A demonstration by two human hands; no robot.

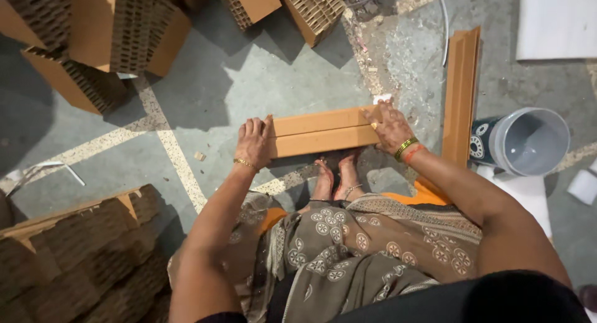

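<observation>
Both hands are gripping a brown cardboard strip.
The left hand (254, 142) and right hand (390, 126) are clamping opposite ends of the flat, lengthwise-creased cardboard strip (323, 131).

Grey concrete floor (249, 80), pale painted lines (168, 142), harsh shadows

Two hands, left (254, 144) and right (390, 127), two cardboard strips centre (323, 132), one bucket right (528, 142), five honeycomb cardboard blocks top (130, 27)
</observation>
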